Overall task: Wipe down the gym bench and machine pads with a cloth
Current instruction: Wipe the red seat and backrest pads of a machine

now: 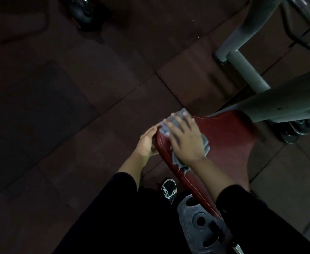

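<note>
**Dim gym floor, one red pad under the cloth**

Dark rubber floor tiles (77, 107) fill most of the frame, poorly lit, with grey machine tubes (245, 70) crossing the upper right. A red pad (229, 143) sits at centre right, its stitched edge running down toward the lower middle of the frame, where a weight plate (198, 222) lies just beside it and a dark shoe (168, 187) shows on the floor.

The right hand (185, 138) lies flat on a grey cloth (176, 114), its fingers (170, 125) spread straight and pressing the cloth onto the pad's upper-left corner; part of the cloth bunches out below the palm. The left hand (146, 142) is at the pad's left edge, thumb on the rim, fingers apparently curled under it as if to steady the pad, though the underside is hidden.

The step in hand looks like wiping this pad, working at its near corner. Most of the red surface toward the right still lies beyond the cloth, so the likely next move is a sweep across toward the grey tube, keeping the palm flat so the bunched cloth does not roll up. The other machine pads, not visible here, would come after.
</note>
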A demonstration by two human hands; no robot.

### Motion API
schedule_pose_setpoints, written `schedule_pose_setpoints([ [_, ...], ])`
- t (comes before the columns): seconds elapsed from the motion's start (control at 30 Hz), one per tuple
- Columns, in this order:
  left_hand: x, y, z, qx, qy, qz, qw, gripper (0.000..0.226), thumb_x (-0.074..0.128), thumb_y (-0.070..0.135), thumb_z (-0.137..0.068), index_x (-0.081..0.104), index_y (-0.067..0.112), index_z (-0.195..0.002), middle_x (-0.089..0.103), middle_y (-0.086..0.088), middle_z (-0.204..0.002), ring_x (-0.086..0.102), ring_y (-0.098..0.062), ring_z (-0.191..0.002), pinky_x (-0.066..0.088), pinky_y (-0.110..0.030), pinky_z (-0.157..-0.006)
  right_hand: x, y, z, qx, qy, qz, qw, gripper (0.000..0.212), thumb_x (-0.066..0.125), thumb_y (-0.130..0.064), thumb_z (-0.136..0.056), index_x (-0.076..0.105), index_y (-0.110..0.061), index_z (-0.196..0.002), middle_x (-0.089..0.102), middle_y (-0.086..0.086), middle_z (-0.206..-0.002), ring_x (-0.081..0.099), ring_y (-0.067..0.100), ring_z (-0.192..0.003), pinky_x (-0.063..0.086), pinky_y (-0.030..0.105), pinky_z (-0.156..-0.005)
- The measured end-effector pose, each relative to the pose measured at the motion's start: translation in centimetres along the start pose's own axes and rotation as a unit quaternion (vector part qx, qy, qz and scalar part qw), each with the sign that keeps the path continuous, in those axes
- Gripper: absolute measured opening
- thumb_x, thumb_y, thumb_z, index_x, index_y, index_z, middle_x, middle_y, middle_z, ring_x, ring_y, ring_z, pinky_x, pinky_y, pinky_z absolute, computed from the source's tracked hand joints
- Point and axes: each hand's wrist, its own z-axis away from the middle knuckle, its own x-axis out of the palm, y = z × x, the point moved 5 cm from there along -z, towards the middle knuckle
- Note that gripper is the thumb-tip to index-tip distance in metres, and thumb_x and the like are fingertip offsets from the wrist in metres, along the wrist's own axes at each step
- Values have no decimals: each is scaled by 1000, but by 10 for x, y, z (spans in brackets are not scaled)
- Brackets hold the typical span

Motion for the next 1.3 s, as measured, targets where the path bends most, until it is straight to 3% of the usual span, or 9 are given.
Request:
schedule_pose_setpoints([
  [0.17, 0, 1, 6, 16, 32, -71, 997, 28, 46, 31, -100, 62, 46, -117, 66, 5, -120, 63, -15, -104, 56, -38, -80, -6, 18, 85, -166, -74, 25, 983, 57, 45, -28, -90, 33, -30, -145, 33, 1, -154, 24, 32, -142, 17, 49, -116],
  [0.3, 8, 5, 28, 84, 81, -262, 958, 45, 50, 45, -96, 44, 41, -141, 47, -1, -141, 46, -18, -130, 36, -41, -112, -23, 60, 96, -52, -98, 19, 994, 73, 67, -5, -78, 37, -22, -143, 38, 9, -149, 28, 36, -138, 36, 55, -107],
  [0.43, 27, 18, 65, 99, 111, -412, 899, 60, 43, 40, -100, 24, 18, -152, 24, -5, -154, 35, -24, -137, 29, -34, -113, -30, 66, 73, 104, -107, -56, 987, 64, 64, 13, -77, 52, -11, -135, 46, 21, -139, 42, 44, -125, 43, 55, -101],
  [0.57, 38, 45, 108, 144, 152, -536, 818, 53, 38, 38, -100, 30, 21, -149, 32, 1, -151, 37, -23, -132, 39, -37, -103, -66, 23, 49, 150, -81, -138, 976, 37, 45, -9, -97, 53, -11, -134, 43, 19, -138, 41, 37, -125, 34, 41, -109],
  [0.8, 26, 101, 199, 182, 260, -642, 698, 51, 33, 39, -100, 31, 26, -149, 38, 6, -150, 35, -16, -136, 32, -39, -107, -138, -71, 23, 110, -97, -220, 964, 41, 50, -19, -99, 44, -26, -139, 34, 2, -136, 35, 21, -131, 30, 31, -110],
  [0.97, -12, 127, 277, 174, 350, -600, 698, 49, 34, 36, -100, 35, 25, -147, 41, 7, -148, 38, -14, -134, 31, -37, -104, -181, -151, 4, 10, -102, -190, 976, 43, 42, -20, -102, 38, -18, -144, 33, 8, -141, 33, 22, -132, 31, 35, -110],
  [1.13, -72, 131, 344, 137, 425, -546, 709, 47, 34, 36, -100, 36, 27, -146, 42, 9, -147, 39, -13, -133, 31, -37, -106, -190, -236, 0, -45, -168, -144, 974, 35, 30, -38, -103, 39, -39, -136, 35, -5, -135, 40, 17, -127, 35, 41, -95],
  [1.2, -100, 133, 364, 123, 448, -527, 712, 47, 34, 36, -100, 37, 27, -146, 42, 9, -146, 39, -13, -132, 31, -37, -105, -192, -274, -3, -74, -173, -128, 974, 36, 28, -37, -104, 40, -34, -138, 36, -2, -134, 38, 17, -127, 33, 36, -86],
  [1.3, -144, 137, 394, 106, 482, -505, 709, 46, 34, 36, -100, 37, 27, -145, 44, 7, -145, 41, -14, -131, 31, -38, -103, -184, -339, -9, -135, -196, -163, 957, 35, 30, -32, -105, 45, -25, -135, 39, 5, -129, 40, 21, -124, 38, 35, -93],
])
